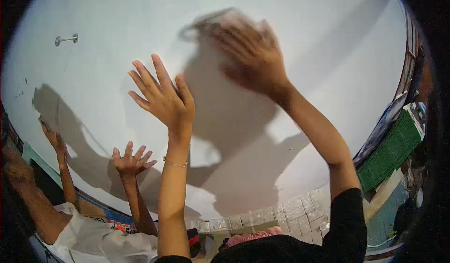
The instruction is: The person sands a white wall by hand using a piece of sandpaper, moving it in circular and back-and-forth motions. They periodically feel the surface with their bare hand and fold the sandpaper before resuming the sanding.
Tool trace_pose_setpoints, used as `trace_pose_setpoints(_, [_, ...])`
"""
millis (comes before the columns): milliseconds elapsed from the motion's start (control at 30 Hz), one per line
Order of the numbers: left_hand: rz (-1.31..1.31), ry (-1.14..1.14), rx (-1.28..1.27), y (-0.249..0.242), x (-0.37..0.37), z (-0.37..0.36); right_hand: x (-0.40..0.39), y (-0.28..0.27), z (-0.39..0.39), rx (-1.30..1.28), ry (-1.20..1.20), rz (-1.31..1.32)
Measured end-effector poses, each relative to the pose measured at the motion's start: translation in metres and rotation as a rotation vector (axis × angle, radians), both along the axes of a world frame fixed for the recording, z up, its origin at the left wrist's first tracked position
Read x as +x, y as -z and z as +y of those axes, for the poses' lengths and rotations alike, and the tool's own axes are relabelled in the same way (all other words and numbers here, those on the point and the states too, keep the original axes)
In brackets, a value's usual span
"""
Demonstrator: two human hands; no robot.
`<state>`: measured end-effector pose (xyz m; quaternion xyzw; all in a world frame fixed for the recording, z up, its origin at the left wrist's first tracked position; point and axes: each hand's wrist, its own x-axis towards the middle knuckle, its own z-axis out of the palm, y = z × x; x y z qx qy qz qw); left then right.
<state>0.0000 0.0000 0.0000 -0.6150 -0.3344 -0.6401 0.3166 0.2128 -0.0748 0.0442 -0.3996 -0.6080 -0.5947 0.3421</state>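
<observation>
Black sleeve (346, 225), left fingers (161, 71) upward, upright wall (117, 14)

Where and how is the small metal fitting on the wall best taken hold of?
Probably at the slim middle of the metal fitting, pinched from above and below, coming from the room side: it runs nearly level in this view, with wider ends. Clearance behind it can't be judged.

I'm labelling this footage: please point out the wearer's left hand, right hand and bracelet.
Left hand (168, 102), head view: back of hand.
Right hand (258, 52), head view: blurred back of hand.
Bracelet (176, 163), head view: front of band.
</observation>
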Motion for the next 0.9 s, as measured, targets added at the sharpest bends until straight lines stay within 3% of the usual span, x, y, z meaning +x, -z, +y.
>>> trace_pose_setpoints(33, [-0.020,0.022,0.000,0.003,0.000,-0.001,0.006,-0.006,-0.003,0.100,-0.041,0.224])
trace_pose_setpoints(133, [-0.051,0.036,-0.051,0.019,-0.002,-0.006,-0.012,0.007,-0.013,0.191,-0.006,0.385])
trace_pose_setpoints(167, [-0.037,0.030,-0.049,0.020,-0.004,-0.004,-0.026,0.026,-0.015,-0.092,0.086,0.219])
trace_pose_setpoints(233, [-0.027,0.032,-0.034,0.016,-0.006,0.000,-0.028,0.039,-0.010,-0.267,-0.141,-0.084])
trace_pose_setpoints(267, [-0.024,0.038,-0.035,0.017,-0.006,0.001,-0.022,0.035,-0.010,-0.267,-0.143,-0.086])
trace_pose_setpoints(367, [-0.026,0.011,-0.003,0.020,-0.006,0.004,0.001,0.004,0.003,0.223,0.010,0.288])
trace_pose_setpoints(433, [-0.033,0.017,-0.019,0.021,-0.005,0.001,-0.039,0.013,-0.008,0.047,-0.004,0.297])
trace_pose_setpoints(500, [-0.023,0.027,-0.027,0.022,-0.006,-0.001,-0.052,0.027,0.000,-0.247,-0.071,-0.095])
trace_pose_setpoints(567, [-0.018,0.043,-0.010,0.022,-0.007,-0.001,-0.046,0.019,0.004,-0.154,0.004,-0.008])
trace_pose_setpoints(667, [-0.012,0.032,-0.010,0.025,-0.008,0.001,-0.025,-0.012,0.017,0.220,0.021,0.312])
trace_pose_setpoints(700, [-0.018,0.028,-0.017,0.026,-0.008,0.000,-0.035,-0.005,0.017,0.213,0.017,0.306])
trace_pose_setpoints(767, [-0.031,0.080,-0.055,0.024,-0.010,-0.003,-0.068,0.016,0.014,-0.153,-0.074,0.045])
trace_pose_setpoints(800, [-0.025,0.074,-0.055,0.026,-0.011,-0.003,-0.072,0.020,0.015,-0.151,-0.155,-0.119])
trace_pose_setpoints(900, [-0.070,0.098,-0.071,0.029,-0.014,0.000,-0.064,-0.004,0.014,0.008,0.013,0.109])
